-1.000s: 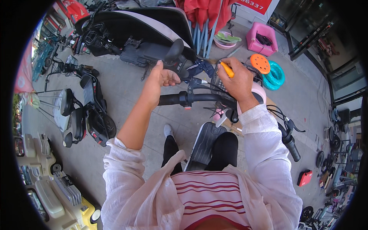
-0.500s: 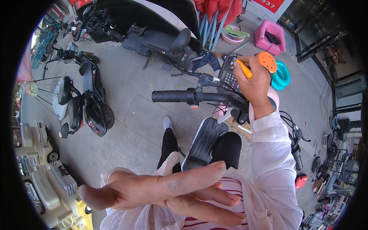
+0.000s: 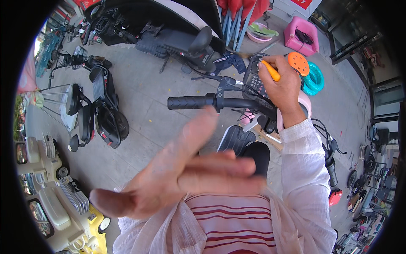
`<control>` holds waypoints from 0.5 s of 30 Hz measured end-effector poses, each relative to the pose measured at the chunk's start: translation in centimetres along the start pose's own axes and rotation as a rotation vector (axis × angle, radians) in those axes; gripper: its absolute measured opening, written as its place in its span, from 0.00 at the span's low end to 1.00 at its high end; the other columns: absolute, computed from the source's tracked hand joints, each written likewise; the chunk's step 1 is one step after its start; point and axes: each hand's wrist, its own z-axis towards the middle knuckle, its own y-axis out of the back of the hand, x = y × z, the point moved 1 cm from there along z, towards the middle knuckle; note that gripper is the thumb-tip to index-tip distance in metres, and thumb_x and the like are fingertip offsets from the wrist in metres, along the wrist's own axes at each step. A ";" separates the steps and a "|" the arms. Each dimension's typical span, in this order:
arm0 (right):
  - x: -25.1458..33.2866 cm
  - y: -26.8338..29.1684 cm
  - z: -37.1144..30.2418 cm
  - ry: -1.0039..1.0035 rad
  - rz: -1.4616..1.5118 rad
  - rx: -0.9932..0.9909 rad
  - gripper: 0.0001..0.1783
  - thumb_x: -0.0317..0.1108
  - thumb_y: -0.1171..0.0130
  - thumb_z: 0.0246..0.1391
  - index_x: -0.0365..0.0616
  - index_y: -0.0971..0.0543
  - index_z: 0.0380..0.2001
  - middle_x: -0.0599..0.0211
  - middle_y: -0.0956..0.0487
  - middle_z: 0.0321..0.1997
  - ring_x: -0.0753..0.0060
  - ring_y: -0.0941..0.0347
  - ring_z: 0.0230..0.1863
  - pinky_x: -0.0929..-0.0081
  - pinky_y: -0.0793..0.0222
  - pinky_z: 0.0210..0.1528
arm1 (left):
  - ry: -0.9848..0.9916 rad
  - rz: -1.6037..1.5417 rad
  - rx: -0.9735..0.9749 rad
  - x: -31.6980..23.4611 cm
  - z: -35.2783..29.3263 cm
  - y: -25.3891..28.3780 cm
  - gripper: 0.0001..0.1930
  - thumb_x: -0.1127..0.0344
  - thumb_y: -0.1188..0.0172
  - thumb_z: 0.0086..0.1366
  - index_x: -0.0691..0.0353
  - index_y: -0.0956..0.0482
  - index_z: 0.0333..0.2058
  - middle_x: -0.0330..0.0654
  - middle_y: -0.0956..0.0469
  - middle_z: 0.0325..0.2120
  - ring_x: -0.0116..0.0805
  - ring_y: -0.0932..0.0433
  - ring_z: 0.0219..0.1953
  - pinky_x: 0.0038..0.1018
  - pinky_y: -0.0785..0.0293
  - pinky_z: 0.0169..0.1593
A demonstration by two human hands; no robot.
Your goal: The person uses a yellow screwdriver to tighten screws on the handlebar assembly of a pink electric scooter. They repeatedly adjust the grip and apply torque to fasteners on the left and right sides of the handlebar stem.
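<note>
My right hand (image 3: pixel 285 86) is closed around a tool with a tapered orange handle (image 3: pixel 271 70), which looks like a screwdriver. It is held over the black front basket (image 3: pixel 255 82) of a two-wheeler. My left hand (image 3: pixel 169 173), smeared by motion, hovers over my lap with its fingers stretched out and nothing in it. Beyond it lies the left black handlebar grip (image 3: pixel 190 102); the right grip (image 3: pixel 331 171) is beside my right sleeve. An orange disc with holes (image 3: pixel 298 63) and a turquoise ring (image 3: pixel 314 79) are just right of my right hand.
A black scooter (image 3: pixel 105 106) stands at the left, another (image 3: pixel 177 44) at the back. A pink armchair (image 3: pixel 301 37) and a pink basin (image 3: pixel 259 34) sit at the back right. Cream toy vehicles (image 3: pixel 55 203) line the lower left. Red cloth on blue poles (image 3: pixel 237 25) stands behind.
My left hand has swung its fingers up and forward, toward the left grip. My right hand keeps its hold on the orange-handled tool above the basket, almost unmoved. The view has shifted slightly.
</note>
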 end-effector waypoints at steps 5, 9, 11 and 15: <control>0.8 0.2 0.1 0.019 -0.052 0.035 0.11 0.36 0.32 0.54 0.43 0.19 0.37 0.61 0.16 0.31 0.65 0.18 0.31 0.72 0.25 0.36 | -0.026 1.681 -0.111 5.9 2.9 8.8 0.52 0.28 0.55 0.65 0.66 0.51 0.72 0.52 0.28 0.62 0.56 0.37 0.68 0.53 0.55 0.71; 0.7 0.1 0.0 0.037 -0.032 0.007 0.12 0.37 0.31 0.53 0.44 0.19 0.36 0.61 0.16 0.30 0.64 0.17 0.31 0.72 0.25 0.35 | -0.057 1.923 0.037 8.7 4.0 9.9 0.45 0.37 0.48 0.66 0.65 0.44 0.70 0.49 0.25 0.59 0.54 0.36 0.67 0.54 0.52 0.70; 0.6 0.1 0.1 0.021 -0.042 0.017 0.12 0.38 0.31 0.52 0.44 0.19 0.36 0.61 0.16 0.30 0.63 0.17 0.31 0.72 0.25 0.34 | -0.075 1.953 0.037 9.2 4.6 10.3 0.44 0.39 0.47 0.66 0.65 0.44 0.70 0.49 0.24 0.57 0.54 0.36 0.67 0.54 0.52 0.70; 0.5 0.2 -0.1 0.031 -0.021 0.000 0.11 0.38 0.32 0.53 0.44 0.19 0.36 0.61 0.16 0.30 0.61 0.17 0.31 0.70 0.25 0.34 | -0.069 1.968 -0.030 8.8 4.9 10.8 0.44 0.39 0.46 0.65 0.65 0.43 0.70 0.51 0.20 0.51 0.53 0.33 0.66 0.53 0.52 0.71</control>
